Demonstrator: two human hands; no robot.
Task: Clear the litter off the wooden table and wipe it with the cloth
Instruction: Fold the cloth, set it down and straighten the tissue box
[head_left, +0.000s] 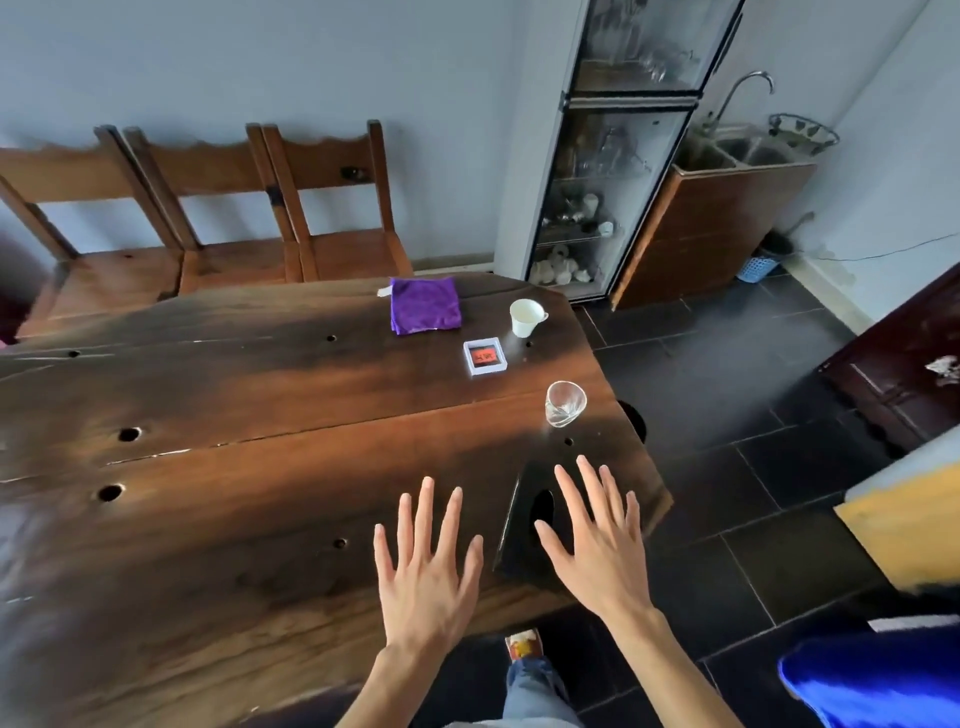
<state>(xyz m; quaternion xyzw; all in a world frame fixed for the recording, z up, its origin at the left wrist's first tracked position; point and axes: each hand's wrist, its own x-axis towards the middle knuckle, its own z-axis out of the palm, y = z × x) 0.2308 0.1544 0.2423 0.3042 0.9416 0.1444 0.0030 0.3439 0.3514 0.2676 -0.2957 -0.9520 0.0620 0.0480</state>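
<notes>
A dark wooden table (234, 415) with several holes fills the left and middle of the head view. Near its far right corner lie a folded purple cloth (425, 305), a white paper cup (525, 318), a small white box with a red inside (484, 356) and a clear plastic cup (564, 404). My left hand (428, 566) and my right hand (597, 540) hover over the table's near right end with fingers spread and hold nothing. The clear cup stands a short way beyond my right fingertips.
Three wooden chairs (208, 208) line the wall behind the table. A glass-door cabinet (613, 171) and a sink unit (727, 208) stand at the back right, with a blue basket (759, 265) on the dark tiled floor. A blue object (878, 675) is at the bottom right.
</notes>
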